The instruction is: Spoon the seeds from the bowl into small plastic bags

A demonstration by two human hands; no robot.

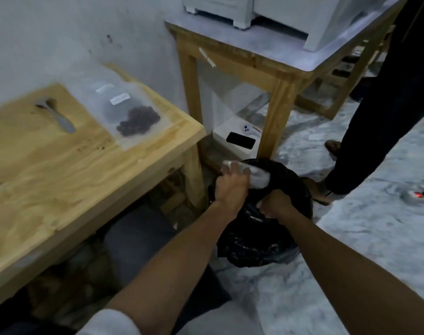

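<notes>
Both hands are seen lowered over a black bin bag on the marbled floor. A pale, blurred object is gripped by the left hand at the bag's mouth; the bag's rim is clenched in the right hand. At 10 o'clock from the hands, well apart, a clear plastic bag of dark seeds is laid on the wooden worktop, with a metal spoon left at its 9 o'clock. A bystander's dark trouser leg is visible at 2 o'clock.
</notes>
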